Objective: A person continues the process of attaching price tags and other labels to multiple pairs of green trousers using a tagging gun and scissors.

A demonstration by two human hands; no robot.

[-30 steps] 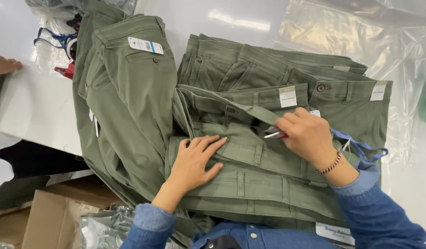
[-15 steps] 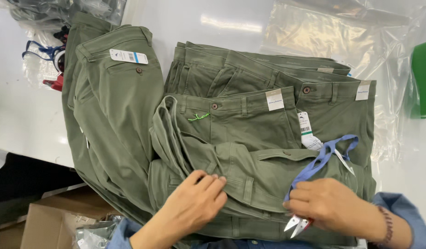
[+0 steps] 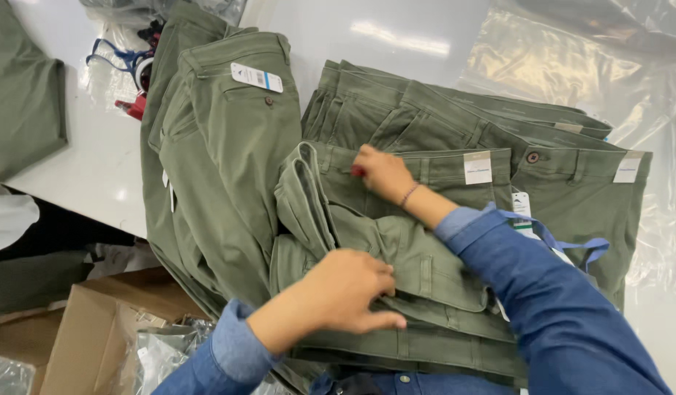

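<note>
Head view, work surface: a white table (image 3: 96, 168) carries several pairs of olive-green trousers, with clear plastic bags (image 3: 572, 66) crumpled along its far side.
Head view, trousers in hand: the folded olive-green trousers (image 3: 396, 249) lie at the near edge of the table, directly in front of the person, on top of a stack of like pairs (image 3: 499, 124).
Head view, left hand: the left hand (image 3: 345, 289) rests palm-down on the lower fold, fingers curled and pinching the cloth near a pocket seam.
Head view, right hand: the right hand (image 3: 378, 172) reaches across to the waistband, fingers closed on something small and red; what it is cannot be told.
Head view, around the hands: another pair (image 3: 221, 146) drapes over the table edge to the left, with a white paper tag (image 3: 256, 77); a blue cord (image 3: 565, 241) trails by the right sleeve.
Head view, below the table: an open cardboard box (image 3: 89, 329) stands on the floor.
Handling, as a judgement: the trousers look soft, limp and moderately heavy, not slippery or fragile; the cloth will sag and unfold if lifted from one point.
Where to hold, as a judgement: the stiffer waistband and the thick folded edge give the firmest purchase, best taken with both hands.
</note>
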